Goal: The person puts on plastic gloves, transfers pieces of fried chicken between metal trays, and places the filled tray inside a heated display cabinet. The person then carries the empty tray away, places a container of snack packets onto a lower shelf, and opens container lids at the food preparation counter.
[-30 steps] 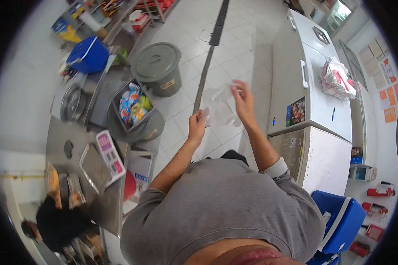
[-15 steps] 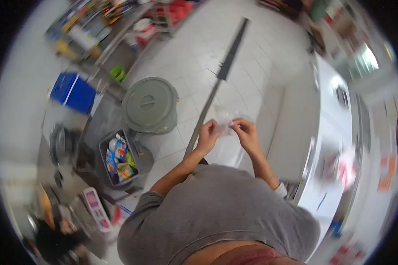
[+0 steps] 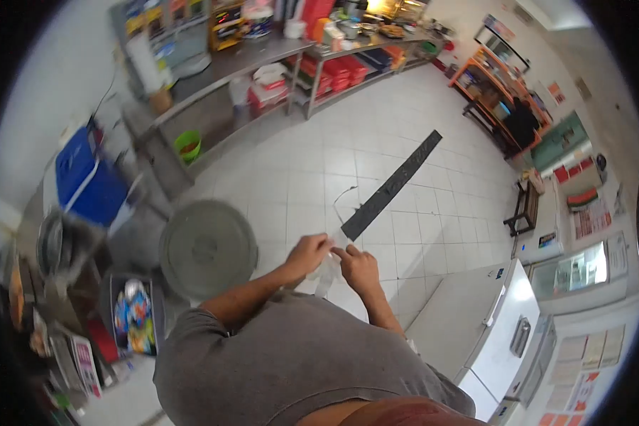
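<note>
Underfoot: white tiled floor [image 3: 312, 170], w/ dark strip [image 3: 390, 186] running diagonally across it.
Far side: steel shelving [image 3: 263, 60] along wall, loaded w/ red boxes, containers, misc. items; too small to ID singly.
Right, lower: white chest freezer [image 3: 504, 334], lid shut, handle showing.
Left: blue cooler [image 3: 85, 177] on counter; metal pot [image 3: 50, 245] just below it.
Left of centre: grey bin w/ round lid [image 3: 207, 248], lid on, near left forearm.
Lower left: open bin [image 3: 133, 316] w/ colourful packets inside, beside lidded bin.
Under shelving: green bucket [image 3: 187, 146].
Centre, chest height: left hand [image 3: 309, 254] and right hand [image 3: 355, 268], close together, almost touching.
Between hands: clear plastic bag [image 3: 326, 273], thin, crumpled, hanging slightly below fingers, in front of grey shirt, above floor.
Grip: left fingers curled and pinched onto bag's upper edge; right fingers likewise closed onto bag, opp. side. Bag contents: cannot tell.
</note>
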The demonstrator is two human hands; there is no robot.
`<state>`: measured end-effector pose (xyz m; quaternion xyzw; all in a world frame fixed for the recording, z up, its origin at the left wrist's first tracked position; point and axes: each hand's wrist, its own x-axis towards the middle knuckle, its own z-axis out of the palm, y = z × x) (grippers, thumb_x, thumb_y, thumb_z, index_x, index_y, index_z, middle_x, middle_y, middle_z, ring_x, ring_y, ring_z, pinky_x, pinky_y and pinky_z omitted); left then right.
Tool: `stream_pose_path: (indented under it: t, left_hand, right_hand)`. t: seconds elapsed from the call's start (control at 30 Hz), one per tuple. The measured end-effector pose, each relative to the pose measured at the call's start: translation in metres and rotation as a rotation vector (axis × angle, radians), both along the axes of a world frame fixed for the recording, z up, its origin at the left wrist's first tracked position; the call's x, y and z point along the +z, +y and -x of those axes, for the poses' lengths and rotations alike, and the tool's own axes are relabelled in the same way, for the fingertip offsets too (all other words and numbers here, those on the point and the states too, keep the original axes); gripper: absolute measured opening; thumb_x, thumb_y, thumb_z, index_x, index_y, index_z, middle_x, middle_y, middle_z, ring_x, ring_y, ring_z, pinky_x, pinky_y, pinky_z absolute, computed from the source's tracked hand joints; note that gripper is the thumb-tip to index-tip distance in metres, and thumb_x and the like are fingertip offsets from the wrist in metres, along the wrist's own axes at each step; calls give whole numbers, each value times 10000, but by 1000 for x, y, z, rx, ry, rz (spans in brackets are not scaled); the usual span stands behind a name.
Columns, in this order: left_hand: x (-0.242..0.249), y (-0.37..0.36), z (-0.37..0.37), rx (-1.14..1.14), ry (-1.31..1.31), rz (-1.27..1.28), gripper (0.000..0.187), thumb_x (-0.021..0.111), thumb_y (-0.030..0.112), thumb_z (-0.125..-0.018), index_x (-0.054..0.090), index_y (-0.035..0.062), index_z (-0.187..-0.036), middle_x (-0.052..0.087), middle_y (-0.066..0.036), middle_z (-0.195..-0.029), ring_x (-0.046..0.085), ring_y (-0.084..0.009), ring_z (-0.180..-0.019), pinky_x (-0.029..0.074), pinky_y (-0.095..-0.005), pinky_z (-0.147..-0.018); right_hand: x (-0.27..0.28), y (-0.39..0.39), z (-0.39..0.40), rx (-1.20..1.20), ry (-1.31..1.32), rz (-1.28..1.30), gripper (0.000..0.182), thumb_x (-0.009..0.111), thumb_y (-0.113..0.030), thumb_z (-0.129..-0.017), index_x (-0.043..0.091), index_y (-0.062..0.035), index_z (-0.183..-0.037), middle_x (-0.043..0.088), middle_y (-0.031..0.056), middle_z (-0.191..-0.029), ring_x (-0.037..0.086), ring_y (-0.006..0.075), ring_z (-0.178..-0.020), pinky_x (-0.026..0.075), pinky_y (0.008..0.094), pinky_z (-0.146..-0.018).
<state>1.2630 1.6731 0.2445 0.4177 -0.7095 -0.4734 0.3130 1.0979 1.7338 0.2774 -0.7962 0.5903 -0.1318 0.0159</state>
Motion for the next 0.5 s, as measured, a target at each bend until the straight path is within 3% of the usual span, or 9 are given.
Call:
stream_pose_path:
  t: [0.1,0.17,0.2,0.27,0.33,0.37,0.4,0.47,0.5]
  left_hand:
    - [-4,-67,72,-266,-118,206,170,529,184,-844,592,26,-849,601,-156,-787,577,-328,-731,445,-420,-658]
    - [-4,-112,118,-491,-260,311,189,530,213,-839,610,48,-886,619,-146,-875,582,-343,-831,451,-446,-728]
    - [-9,-138,143,-592,-326,356,197,530,234,-847,613,62,-892,618,-133,-890,585,-324,-851,453,-444,-744]
    - [-17,-187,185,-692,-496,675,200,519,263,-861,617,92,-899,617,-99,-886,588,-290,-874,454,-431,-732]
    - [-18,-242,230,-667,-480,624,162,511,246,-861,610,121,-890,606,-60,-869,587,-264,-866,452,-419,-721]
    - [-14,-278,252,-647,-543,609,145,518,229,-849,606,123,-893,604,-58,-875,584,-264,-868,451,-418,-724]
    - [-8,-310,263,-635,-616,580,130,526,213,-838,602,125,-897,601,-56,-880,582,-264,-870,450,-418,-726]
    - [-1,-379,286,-514,-495,741,135,543,159,-793,589,131,-916,595,-58,-897,577,-272,-862,448,-416,-718]
    - [12,-443,308,-309,-406,738,192,560,120,-754,581,123,-945,592,-63,-928,577,-269,-861,446,-421,-712]
  right_hand:
    - [-34,-58,63,-297,27,-201,207,521,-99,-818,625,-82,-997,585,100,-673,603,250,-582,481,380,-538]
    - [-112,-97,122,-213,-911,-158,298,537,-112,-832,581,-77,-1125,626,112,-715,636,211,-643,473,350,-544]
    - [-110,-109,150,-369,-1378,-395,292,529,-113,-847,566,-71,-1134,627,77,-764,620,198,-664,475,339,-554]
    - [-99,-157,185,-626,-1972,-507,303,512,-115,-870,532,-74,-1170,623,48,-860,601,190,-741,480,326,-582]
    - [-89,-209,204,-891,-2211,-216,337,494,-119,-885,494,-90,-1221,612,61,-956,593,198,-850,487,323,-619]
    - [-106,-244,220,-770,-2240,-126,338,459,-168,-918,476,-82,-1244,562,88,-1094,553,204,-978,493,328,-728]
    - [-114,-284,234,-710,-2284,-93,340,445,-178,-928,465,-73,-1250,550,89,-1130,546,207,-1006,487,320,-739]
    - [-114,-367,261,-618,-2365,-37,346,417,-196,-948,441,-55,-1263,525,91,-1203,533,213,-1062,476,303,-761]
    - [-100,-441,273,-447,-2301,-172,371,381,-258,-962,441,-46,-1261,511,100,-1227,517,222,-1099,458,308,-833]
